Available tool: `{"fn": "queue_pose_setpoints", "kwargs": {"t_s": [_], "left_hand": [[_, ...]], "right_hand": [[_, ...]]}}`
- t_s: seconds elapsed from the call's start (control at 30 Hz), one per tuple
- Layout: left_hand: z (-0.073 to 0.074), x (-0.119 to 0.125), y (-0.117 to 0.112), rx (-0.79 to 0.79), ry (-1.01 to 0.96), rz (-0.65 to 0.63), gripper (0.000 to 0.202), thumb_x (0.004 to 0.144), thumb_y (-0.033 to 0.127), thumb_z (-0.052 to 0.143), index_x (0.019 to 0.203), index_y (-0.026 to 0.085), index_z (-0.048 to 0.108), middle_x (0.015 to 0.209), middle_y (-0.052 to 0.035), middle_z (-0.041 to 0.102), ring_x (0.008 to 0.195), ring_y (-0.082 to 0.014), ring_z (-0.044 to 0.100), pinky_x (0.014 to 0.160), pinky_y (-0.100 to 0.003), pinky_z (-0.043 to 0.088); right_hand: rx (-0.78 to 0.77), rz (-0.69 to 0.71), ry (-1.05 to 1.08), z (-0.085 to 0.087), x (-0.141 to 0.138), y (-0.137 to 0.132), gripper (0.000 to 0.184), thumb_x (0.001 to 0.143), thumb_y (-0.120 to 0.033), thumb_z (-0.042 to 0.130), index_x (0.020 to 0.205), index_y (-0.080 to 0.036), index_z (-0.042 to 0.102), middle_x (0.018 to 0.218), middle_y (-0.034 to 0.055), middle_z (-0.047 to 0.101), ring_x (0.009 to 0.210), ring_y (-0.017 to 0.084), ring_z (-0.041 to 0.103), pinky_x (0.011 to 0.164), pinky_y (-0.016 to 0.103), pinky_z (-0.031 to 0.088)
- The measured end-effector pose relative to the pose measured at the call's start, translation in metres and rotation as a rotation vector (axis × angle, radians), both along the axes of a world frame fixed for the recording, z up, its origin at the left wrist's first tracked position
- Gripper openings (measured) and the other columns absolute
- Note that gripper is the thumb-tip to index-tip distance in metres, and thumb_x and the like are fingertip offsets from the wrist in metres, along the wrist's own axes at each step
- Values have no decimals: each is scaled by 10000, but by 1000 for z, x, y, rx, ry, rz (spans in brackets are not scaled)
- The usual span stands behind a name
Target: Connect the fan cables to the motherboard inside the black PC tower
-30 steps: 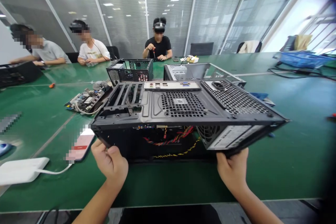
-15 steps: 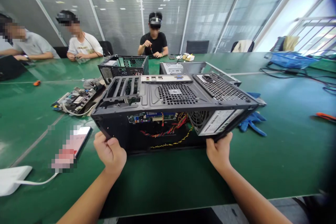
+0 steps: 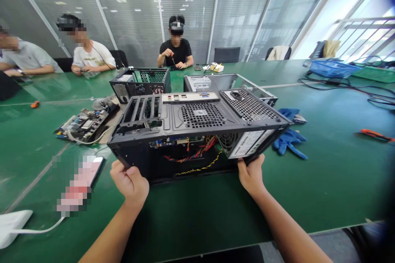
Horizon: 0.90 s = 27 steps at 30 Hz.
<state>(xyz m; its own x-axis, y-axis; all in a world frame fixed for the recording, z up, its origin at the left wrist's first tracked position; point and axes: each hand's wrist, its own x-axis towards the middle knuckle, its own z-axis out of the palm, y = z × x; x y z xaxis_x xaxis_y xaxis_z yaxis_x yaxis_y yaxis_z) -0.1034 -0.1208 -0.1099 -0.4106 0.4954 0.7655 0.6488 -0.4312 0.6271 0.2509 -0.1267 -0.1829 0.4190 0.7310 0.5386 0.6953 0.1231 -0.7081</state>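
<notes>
In front of me a black computer case (image 3: 173,119) stands with its vented rear panel facing up and its open side toward me. Inside show a circuit board, coloured cables (image 3: 197,154) and a power supply (image 3: 250,143) with a label. My left hand (image 3: 131,183) is closed on the left edge, thumb outside and fingertips partly hidden. At the lower right, below the power supply, my right hand (image 3: 252,174) is closed on the case edge, its fingers mostly hidden behind it.
Behind the case stand another black case (image 3: 142,84) and an open metal case (image 3: 200,83). Left are a circuit board (image 3: 83,125), a phone (image 3: 80,185) and a white charger (image 3: 14,226). Right are blue gloves (image 3: 288,141) and an orange-handled tool (image 3: 375,134). Three people sit across the green table (image 3: 324,189).
The view has shifted slightly, so most things sit a little further left. Both hands keep their hold on the case, which appears turned slightly and its right end lower.
</notes>
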Motion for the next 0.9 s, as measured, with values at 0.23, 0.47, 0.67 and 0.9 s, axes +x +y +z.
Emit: {"fn": "queue_pose_setpoints", "kwargs": {"t_s": [0.23, 0.47, 0.67, 0.9], "left_hand": [[-12, 2, 7, 91, 71, 134, 301, 909, 480, 433, 772, 216, 389, 778, -7, 412, 731, -183, 427, 689, -361, 353], [-16, 7, 7, 92, 39, 131, 365, 943, 494, 385, 1022, 144, 450, 902, -58, 441, 793, -190, 455, 751, -381, 408], [-26, 1, 9, 31, 13, 129, 456, 930, 558, 364, 1092, 142, 451, 942, -70, 454, 863, -207, 492, 816, -392, 429], [-24, 4, 5, -9, 17, 71, 451, 955, 535, 321, 1157, 147, 431, 1009, -92, 487, 921, -208, 524, 855, -385, 458]], "right_hand": [[-1, 62, -14, 3, 1, 1, 413, 852, -359, 498, 1180, -159, 347, 1129, 143, 456, 1088, 281, 503, 983, 529, 399], [-7, 31, 22, 3, -9, -5, 385, 856, -327, 487, 1179, -171, 347, 1116, 132, 446, 1040, 270, 499, 945, 514, 418], [-15, 31, 45, 4, -15, -9, 329, 848, -287, 468, 1139, -170, 368, 1053, 115, 457, 981, 263, 507, 912, 499, 431], [3, 68, 40, 4, -17, -12, 452, 840, -268, 464, 1260, -151, 345, 1168, 151, 429, 1146, 292, 445, 1018, 545, 363]]}}
